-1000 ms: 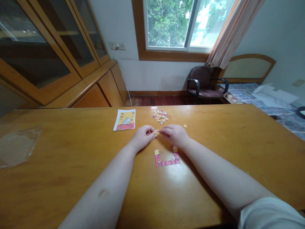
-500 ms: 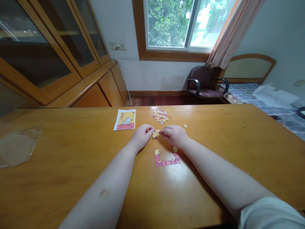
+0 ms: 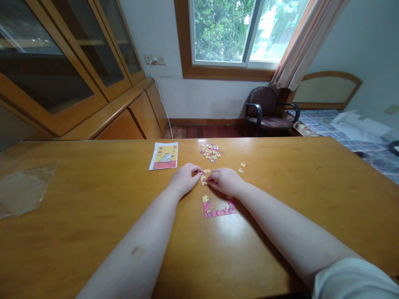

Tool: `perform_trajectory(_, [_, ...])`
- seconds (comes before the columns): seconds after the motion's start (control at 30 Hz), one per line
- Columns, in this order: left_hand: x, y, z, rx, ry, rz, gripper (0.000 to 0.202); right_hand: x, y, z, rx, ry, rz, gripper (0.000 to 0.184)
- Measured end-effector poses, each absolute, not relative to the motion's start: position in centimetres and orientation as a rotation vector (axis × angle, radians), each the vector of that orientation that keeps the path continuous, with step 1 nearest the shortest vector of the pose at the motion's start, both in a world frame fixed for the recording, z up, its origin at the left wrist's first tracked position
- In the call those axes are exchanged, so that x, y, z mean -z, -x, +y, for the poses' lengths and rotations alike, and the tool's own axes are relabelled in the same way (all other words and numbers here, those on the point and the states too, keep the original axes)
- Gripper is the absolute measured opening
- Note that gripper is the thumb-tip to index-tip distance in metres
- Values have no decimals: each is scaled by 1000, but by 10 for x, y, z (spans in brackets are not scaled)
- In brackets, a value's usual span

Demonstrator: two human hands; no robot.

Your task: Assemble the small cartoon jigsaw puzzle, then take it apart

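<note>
Between my hands lies a small group of yellow jigsaw puzzle pieces (image 3: 204, 177) on the table. My left hand (image 3: 186, 179) is closed at its left side, thumb and index fingertip at the upper edge of the group. My right hand (image 3: 227, 181) pinches at its right side, fingertips on a piece. Nearer to me lies a joined pink puzzle border (image 3: 220, 212), U-shaped, with yellow pieces at its upper ends; my right hand partly covers its right end. Beyond my hands is a pile of loose puzzle pieces (image 3: 210, 152).
A picture card (image 3: 164, 156) with a white animal lies left of the pile. A few loose yellow pieces (image 3: 241, 167) lie right of my right hand. A clear plastic bag (image 3: 23, 189) rests at the table's left. A chair (image 3: 269, 107) stands beyond the table (image 3: 102, 182).
My right hand has shifted slightly toward me and left, along the right side of the yellow pieces. More of those pieces and the loose ones at right now show.
</note>
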State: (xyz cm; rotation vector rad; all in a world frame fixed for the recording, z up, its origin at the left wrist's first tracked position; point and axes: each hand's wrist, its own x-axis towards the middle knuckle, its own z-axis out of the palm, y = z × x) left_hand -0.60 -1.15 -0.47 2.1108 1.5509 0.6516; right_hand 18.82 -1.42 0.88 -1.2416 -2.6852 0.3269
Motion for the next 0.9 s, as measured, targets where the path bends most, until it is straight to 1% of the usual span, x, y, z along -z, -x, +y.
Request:
perform_trajectory(0.33, [9, 6, -10, -617, -2152, 1549, 18, -5, -186, -14, -311, 1272, -2689, 23])
perform_trajectory(0.9, [3, 3, -13, -560, -2160, 1543, 21, -5, -186, -17, -242, 1277, -2696, 27])
